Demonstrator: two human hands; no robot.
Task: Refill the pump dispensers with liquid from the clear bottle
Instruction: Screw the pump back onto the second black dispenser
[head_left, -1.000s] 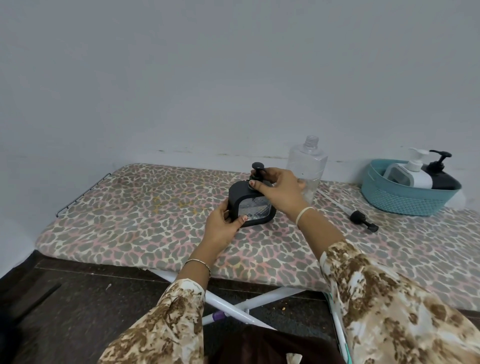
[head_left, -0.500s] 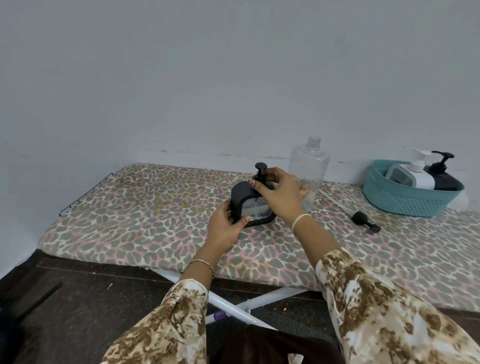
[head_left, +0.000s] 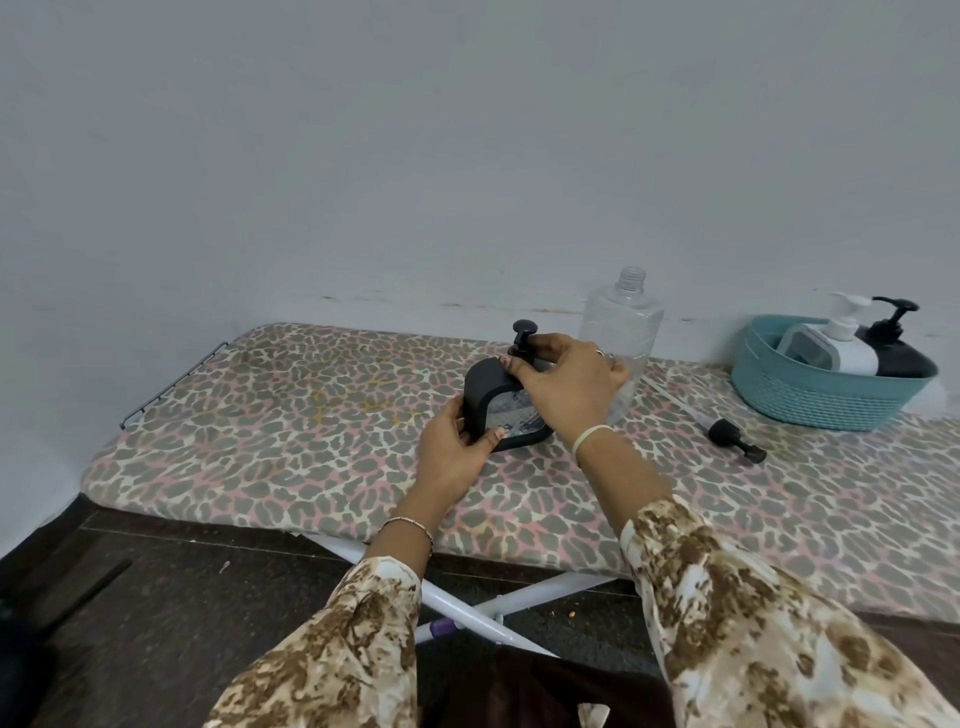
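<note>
Fingers of our left hand (head_left: 451, 453) curl round the near left side of a squat black plastic pump dispenser (head_left: 485, 392) with a grey printed label on its front, and the thumb lies across its lower front edge. Our right hand (head_left: 566, 384) reaches over from the right and pinches the dispenser's black pump top (head_left: 523, 332), fingertips closed about the stem just under the round head. Both hands are thus clamped on the one dispenser, close together, though we cannot tell whether they touch each other. The dispenser rests on an ironing board (head_left: 260, 415) covered in leopard-print cloth of grey, pink and cream.

Just behind our right hand stands a tall clear plastic bottle (head_left: 623, 325) with its threaded neck open. The hand hides its lower part, and we cannot tell how much liquid it holds. To the right, a loose black pump head (head_left: 733, 440) lies on the board, its thin clear tube running back toward the bottle. Further right, a teal plastic basket (head_left: 810, 402) with a woven texture holds a white pump dispenser (head_left: 836, 351) and a glossy black pump bottle (head_left: 901, 358), side by side.

We wear a thin bangle on the left wrist, a pale band on the right, and sleeves patterned in brown and cream. White metal legs cross beneath the board, above a dark floor.
</note>
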